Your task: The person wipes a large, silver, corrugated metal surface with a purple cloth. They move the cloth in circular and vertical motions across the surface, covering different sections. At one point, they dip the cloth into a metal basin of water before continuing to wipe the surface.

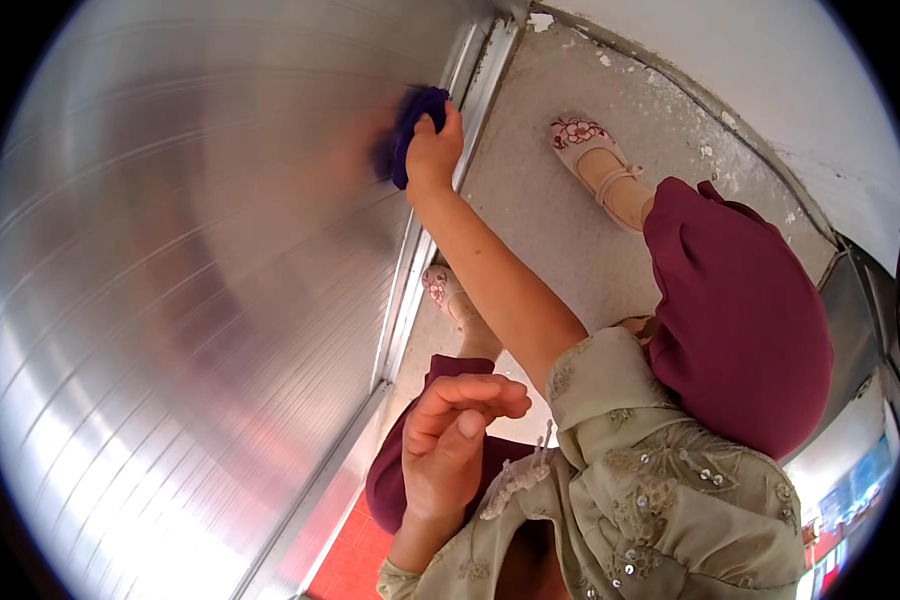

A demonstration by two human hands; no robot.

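Observation:
My right hand (436, 150) is closed on a dark purple cloth (420, 130) and presses it against a shiny, ribbed metal panel (220, 250). The cloth lies close to the panel's edge, beside a silver metal frame strip (400, 290). Lower down, in front of my chest, my left hand (450, 440) is raised with its fingers loosely bent and the thumb apart from them. Nothing shows in it, and it appears clear of the panel.
A grey concrete floor (540, 190) with pale flakes lies under my shoes, along a white wall (770, 80) at the right. Red tiles (355, 550) show at the bottom beyond the frame. My maroon-trousered knee (740, 310) is bent at the right.

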